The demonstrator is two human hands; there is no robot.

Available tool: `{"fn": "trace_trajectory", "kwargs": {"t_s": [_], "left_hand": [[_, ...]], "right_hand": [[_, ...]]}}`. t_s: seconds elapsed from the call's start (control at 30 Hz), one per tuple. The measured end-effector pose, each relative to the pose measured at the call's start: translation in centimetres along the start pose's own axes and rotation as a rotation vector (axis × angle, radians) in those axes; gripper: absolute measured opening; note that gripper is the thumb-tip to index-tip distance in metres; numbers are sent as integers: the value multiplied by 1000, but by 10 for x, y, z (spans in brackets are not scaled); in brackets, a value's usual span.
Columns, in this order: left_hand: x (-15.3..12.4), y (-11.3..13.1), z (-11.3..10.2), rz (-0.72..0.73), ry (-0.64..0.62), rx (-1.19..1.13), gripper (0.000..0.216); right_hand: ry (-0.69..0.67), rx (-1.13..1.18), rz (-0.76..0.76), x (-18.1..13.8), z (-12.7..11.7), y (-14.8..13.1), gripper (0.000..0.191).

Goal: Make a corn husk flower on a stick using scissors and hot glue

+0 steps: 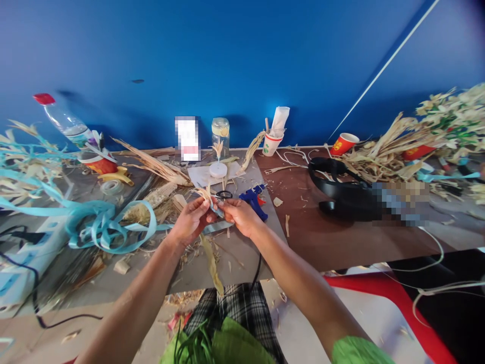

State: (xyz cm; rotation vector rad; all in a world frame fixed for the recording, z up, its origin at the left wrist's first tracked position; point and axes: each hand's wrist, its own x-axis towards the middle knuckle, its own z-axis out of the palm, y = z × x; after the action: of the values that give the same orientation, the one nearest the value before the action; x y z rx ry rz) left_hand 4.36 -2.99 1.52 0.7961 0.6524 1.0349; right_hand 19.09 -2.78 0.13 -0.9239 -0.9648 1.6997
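Cream-coloured husk forms the small flower-like piece (206,194) held between the two hands, just above the middle of the littered surface (295,253). The left hand (193,217) pinches it between thumb and fingers, its pale tips poking up past the thumb. The right hand (240,215) meets it from the other side, fingertips closed on the lower end, where a bit of light-blue material shows; whether that is wrapped round the stem or only lies against it, I cannot tell.

Light-blue ribbon (102,227) lies in loose loops to the left, with a strip running toward the left hand. Just beyond the right hand sits a blue glue gun (254,197), partly hidden by the fingers. Farther back, a finished-looking husk flower (217,149) stands upright on a round white base (217,170), in front of a clear jar (220,134). Right of these are a white paper cup (272,144) with rolled paper in it, a red cup (344,144) and a black headset-like object (341,199).
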Motion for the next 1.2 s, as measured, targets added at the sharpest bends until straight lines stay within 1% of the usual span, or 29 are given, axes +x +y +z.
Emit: {"fn": "trace_trajectory", "kwargs": {"t_s": [0.17,0.3,0.37,0.43,0.53,0.6,0.67,0.77,0.9,1.0,1.2], "left_hand": [[2,-3,-2,9,14,7,21],[3,-4,-4,-27,21,73,23],[4,-4,-4,-48,15,90,24],[4,-4,-4,-55,14,90,23],[3,-4,-4,-59,39,72,23],[3,-4,-3,-65,49,60,22],[2,-2,-3,-76,37,53,21],[1,0,-3,-80,9,38,20],[2,0,-7,-71,-22,23,20],[3,-1,-11,-100,-39,22,20],[4,-1,-11,-80,-15,45,24]], "right_hand": [[30,22,-32,2,-4,-2,36],[42,-28,-45,2,-5,-1,35],[33,-75,-33,1,-4,0,33],[46,-171,-39,0,-3,1,31],[91,-315,-91,-2,-2,1,31],[97,-336,-111,-3,-1,-1,30],[87,-311,-100,-4,0,-4,27],[77,-207,-44,-4,0,-7,25],[62,-78,-3,-2,-4,-7,29],[29,-14,25,-1,-5,-7,30],[1,97,6,1,-7,-6,30]]}}
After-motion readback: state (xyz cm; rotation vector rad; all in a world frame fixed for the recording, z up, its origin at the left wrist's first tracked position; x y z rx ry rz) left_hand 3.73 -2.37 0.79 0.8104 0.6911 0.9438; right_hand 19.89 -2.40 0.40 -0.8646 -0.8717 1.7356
